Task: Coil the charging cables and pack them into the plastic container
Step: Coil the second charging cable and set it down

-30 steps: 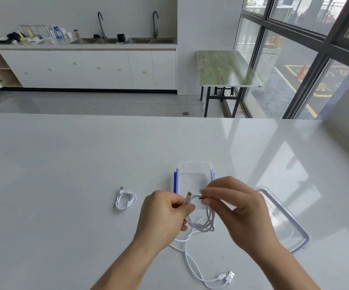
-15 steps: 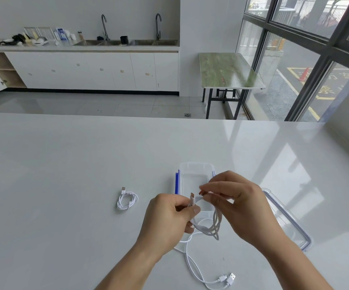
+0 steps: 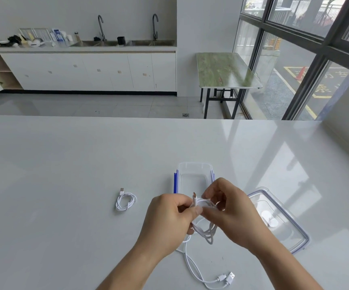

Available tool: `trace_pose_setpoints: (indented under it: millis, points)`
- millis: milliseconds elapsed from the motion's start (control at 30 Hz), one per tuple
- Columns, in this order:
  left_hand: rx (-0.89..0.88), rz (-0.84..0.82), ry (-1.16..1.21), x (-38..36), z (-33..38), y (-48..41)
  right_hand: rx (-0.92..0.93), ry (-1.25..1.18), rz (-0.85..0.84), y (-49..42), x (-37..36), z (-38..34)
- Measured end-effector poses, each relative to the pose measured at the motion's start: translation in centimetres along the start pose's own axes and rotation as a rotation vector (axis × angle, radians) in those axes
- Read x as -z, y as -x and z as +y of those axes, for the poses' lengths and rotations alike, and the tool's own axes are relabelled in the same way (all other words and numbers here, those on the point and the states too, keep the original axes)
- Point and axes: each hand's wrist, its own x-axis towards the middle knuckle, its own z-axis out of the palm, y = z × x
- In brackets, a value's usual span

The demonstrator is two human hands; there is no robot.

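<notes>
— So, item one?
— Charging cable (image 3: 204, 231), white, part-coiled. Several loops hang between the hands above the table (image 3: 64, 164). Its tail runs loose across the surface toward the near edge, ending by two plugs (image 3: 229, 276) (one cable's or two, I cannot tell).
— Hands?
— Left hand (image 3: 169, 218): thumb and curled fingers pinch the bundle just below an upstanding plug. Right hand (image 3: 232, 212): fingers curled, pinching a strand at the top of the loops.
— Item two?
— Second cable (image 3: 126, 200), coiled, lying on the table left of the hands, apart from the container.
— Container?
— Clear tub (image 3: 194, 163) with blue side clasps, just beyond the hands, open. Nothing shows inside it. Lid (image 3: 295, 225), as it appears to be, lies flat to the right.
— Status?
— By my reckoning, under halfway. One coil finished, one in hand with its tail outstanding, nothing packed, lid not on.
</notes>
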Motion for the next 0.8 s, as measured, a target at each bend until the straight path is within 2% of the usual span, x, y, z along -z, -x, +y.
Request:
trace_pose_setpoints:
  millis: [133, 233, 300, 400, 500, 567, 633, 800]
  points:
    - [-0.017, -0.004, -0.056, -0.1, -0.1, -0.1, -0.001, 0.199, -0.005, -0.3, -0.9, -0.3]
    - [0.038, -0.035, 0.042, 0.1, -0.5, -0.6, 0.027, 0.194, 0.130, -0.6, -2.1, 0.0]
    - [0.058, -0.032, 0.087, 0.1, -0.8, -0.7, -0.023, 0.088, 0.198, -0.7, -3.0, 0.0]
    - [0.088, -0.009, 0.162, 0.3, -1.2, -0.6, -0.170, -0.274, 0.200, -0.6, -3.9, -0.4]
    - [0.124, -0.004, 0.225, 0.5, -1.7, -0.5, -0.255, -0.684, 0.089, -0.4, -4.0, -0.3]
    - [0.130, 0.015, 0.232, 0.6, -2.0, -0.6, -0.257, -0.850, -0.027, -0.4, -3.6, 0.1]
    - [0.111, 0.050, 0.201, 0.6, -2.2, -0.7, -0.257, -0.855, -0.066, -0.4, -3.4, 0.4]
    - [0.076, 0.074, 0.180, 0.7, -2.1, -0.8, -0.241, -0.684, -0.076, -0.3, -3.3, 0.4]
